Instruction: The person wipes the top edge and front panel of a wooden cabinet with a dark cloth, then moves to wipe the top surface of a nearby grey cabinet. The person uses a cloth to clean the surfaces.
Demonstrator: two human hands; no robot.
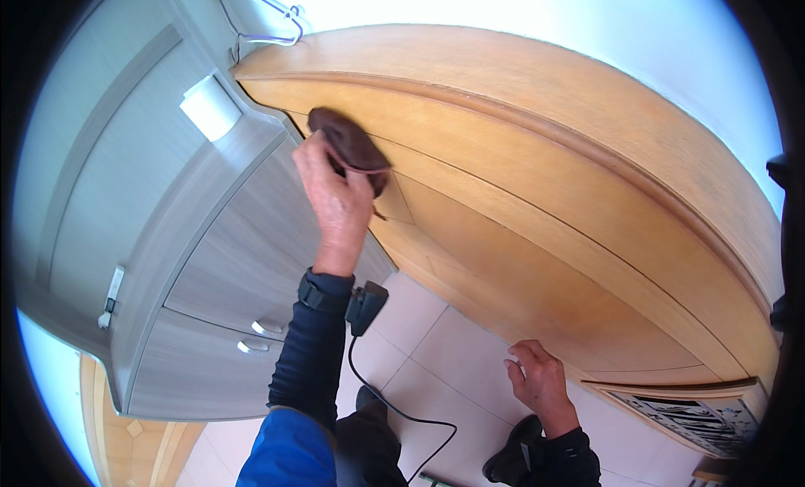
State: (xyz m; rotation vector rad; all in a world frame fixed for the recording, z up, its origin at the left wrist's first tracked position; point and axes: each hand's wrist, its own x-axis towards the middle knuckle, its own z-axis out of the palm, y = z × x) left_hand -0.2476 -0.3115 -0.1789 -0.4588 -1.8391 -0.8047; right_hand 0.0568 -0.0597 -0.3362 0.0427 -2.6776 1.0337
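Observation:
My left hand (334,194) is closed on a dark brown folded cloth (352,141), which may be a cap or pouch; its exact kind cannot be told. The hand and cloth are over the upper left part of a yellow-brown wooden headboard or panel (534,216), close to its front face. Lower right, my right hand (539,380) hangs with bent fingers and nothing in it, near the panel's bottom and above the tiled floor (440,361). A black device with a cable is strapped at my left wrist.
A grey cabinet (233,254) with two metal handles stands at the left. On it lies a white paper roll or box (211,109). Wire hangers (277,34) are at the top left. A framed picture (698,414) leans low at the right. My shoes are on the tiles.

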